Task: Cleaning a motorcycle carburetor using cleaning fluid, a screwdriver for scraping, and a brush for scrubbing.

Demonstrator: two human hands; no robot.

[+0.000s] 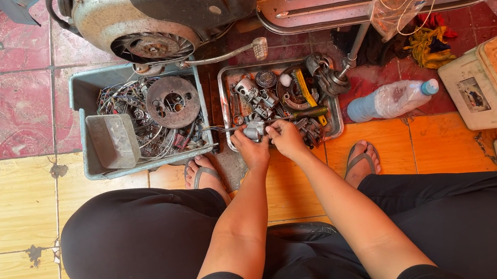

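- Gripping a small grey metal part (254, 131), the left hand (251, 149) is curling its fingers (242, 138) shut around it at the near edge of the metal tray (228, 113).
- The right hand (287, 138) is pinching the same part, fingers (273, 131) closed.
- Both forearms are reaching forward from the knees, converging over the tray's near rim.

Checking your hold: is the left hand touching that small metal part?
Touching. The head view shows the left hand with fingers closed around the small metal part, no gap.
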